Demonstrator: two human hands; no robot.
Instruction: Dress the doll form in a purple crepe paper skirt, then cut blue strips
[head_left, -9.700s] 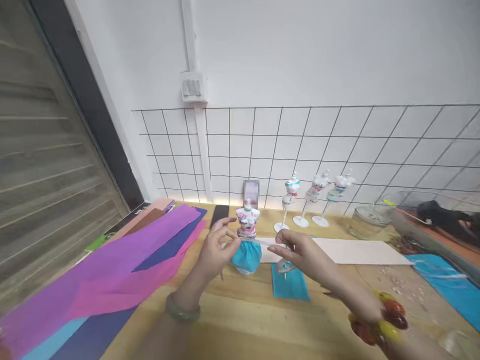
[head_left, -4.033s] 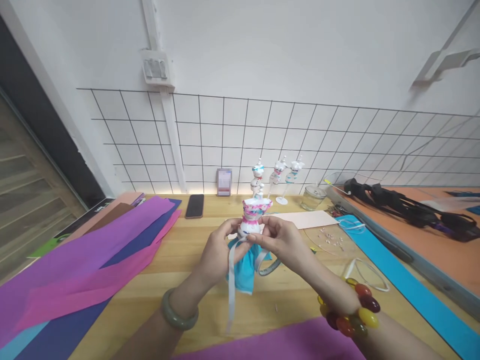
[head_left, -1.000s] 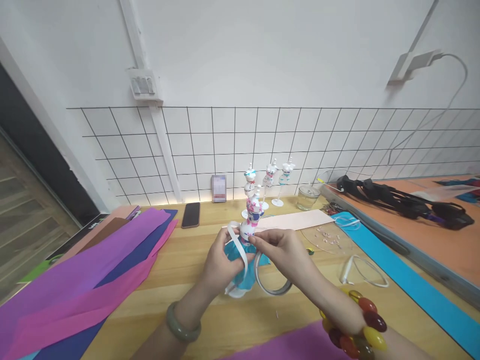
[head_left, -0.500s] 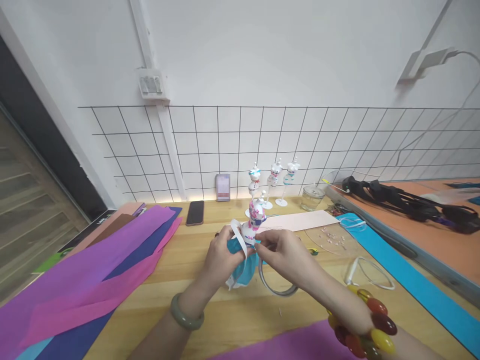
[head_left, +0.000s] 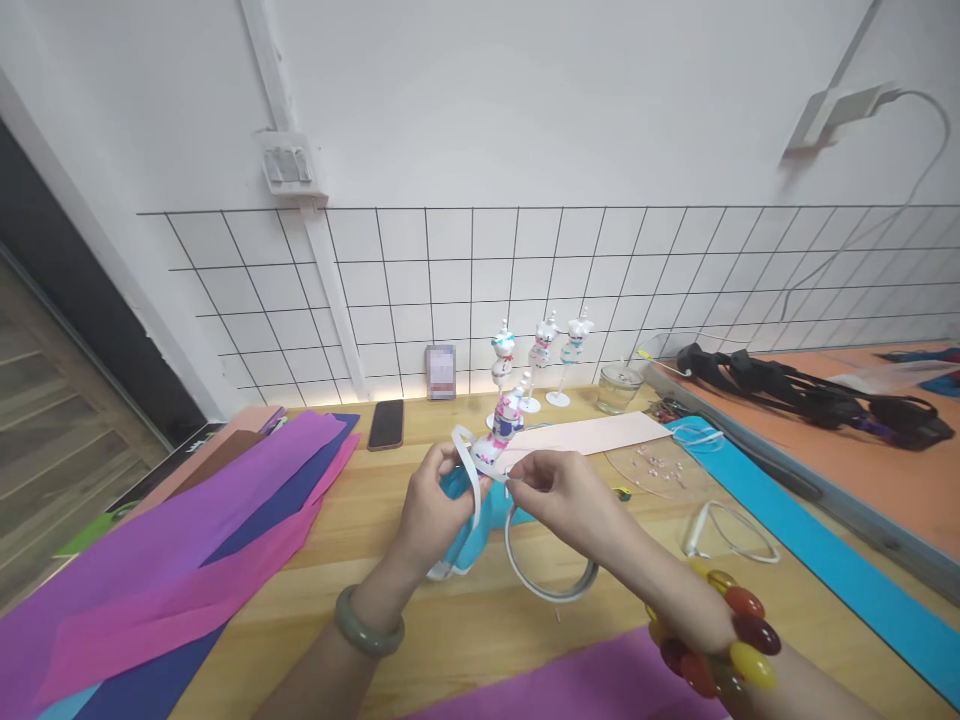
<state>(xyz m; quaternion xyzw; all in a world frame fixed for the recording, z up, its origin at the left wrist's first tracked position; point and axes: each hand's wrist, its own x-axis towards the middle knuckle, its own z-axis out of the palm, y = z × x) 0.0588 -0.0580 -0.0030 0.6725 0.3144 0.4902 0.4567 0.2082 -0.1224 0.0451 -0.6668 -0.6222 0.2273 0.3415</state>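
A small white dress form with pink and blue patterns leans to the right in my left hand, which is closed round its lower part. Light-blue fabric with a white edge hangs there like a skirt. White ribbon loops up over my left fingers and crosses the form's waist. My right hand pinches the ribbon at the right side of the waist. Below its fingers dangles a ribbon roll, close to the tabletop. My left fingertips are partly hidden behind the form and fabric.
Several dress forms on stands are at the back near a glass jar. A phone lies left of them. Coloured sheets cover the left side; a blue strip and beads lie right.
The dress form has tilted further right. Ribbon now spans its waist, drawn to the right side by my right hand. The roll and blue skirt have shifted slightly; the view has moved a little.
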